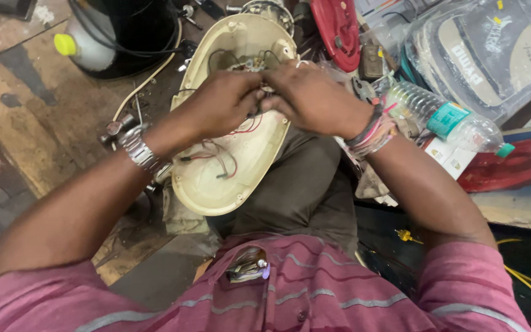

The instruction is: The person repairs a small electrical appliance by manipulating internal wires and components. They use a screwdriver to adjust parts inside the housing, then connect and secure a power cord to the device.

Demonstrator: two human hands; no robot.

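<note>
A cream plastic appliance shell (241, 166) lies open across my lap, its inside facing up with red and dark wires (219, 157) running through it. My left hand (219, 104) and my right hand (314, 95) meet over the shell's upper half, fingertips pinched together on the wires near a small metal part. What sits between the fingers is hidden. A metal watch is on my left wrist, coloured bands on my right.
A plastic water bottle (444, 117) lies at right beside a red round cover (517, 163). Another red part (339, 24) and bagged items (493, 49) sit behind. A black-and-white appliance with a yellow cap (93, 37) stands upper left on the wooden floor. A hammer (118, 129) lies nearby.
</note>
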